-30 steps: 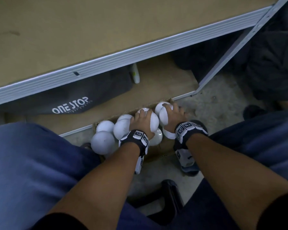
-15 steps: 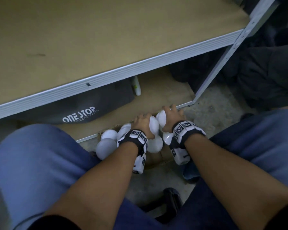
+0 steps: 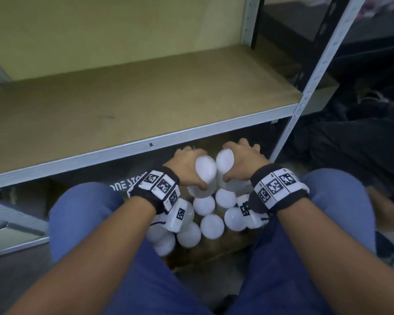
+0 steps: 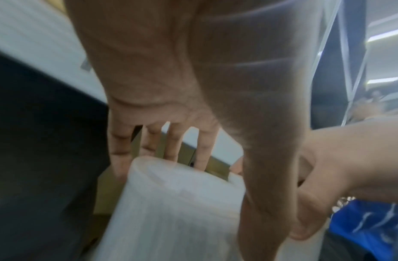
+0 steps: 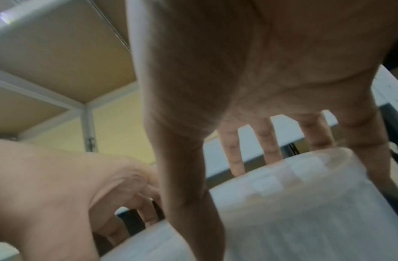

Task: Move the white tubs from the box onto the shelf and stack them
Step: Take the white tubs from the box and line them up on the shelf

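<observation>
My left hand (image 3: pixel 189 165) grips a white tub (image 3: pixel 205 171) from above, thumb on its near side and fingers on its far side. My right hand (image 3: pixel 240 163) grips a second white tub (image 3: pixel 224 159) the same way. Both tubs hang side by side, nearly touching, just below the shelf's front edge. The left wrist view shows the left hand's tub (image 4: pixel 178 203), blurred, under spread fingers (image 4: pixel 171 143); the right wrist view shows the other tub (image 5: pixel 305 203). Several more white tubs (image 3: pixel 210 226) lie bottom-up in the cardboard box (image 3: pixel 214 251) between my knees.
The brown shelf board (image 3: pixel 134 94) with its white front rail (image 3: pixel 146 142) lies bare ahead. A white upright post (image 3: pixel 314 73) stands at the right. A dark bag (image 3: pixel 121 185) printed ONE STOP sits under the shelf. My blue-clad knees (image 3: pixel 82 212) flank the box.
Both hands have risen out of the box, each with a tub, up toward the shelf's front edge. The head view has tilted up, showing more of the shelf.
</observation>
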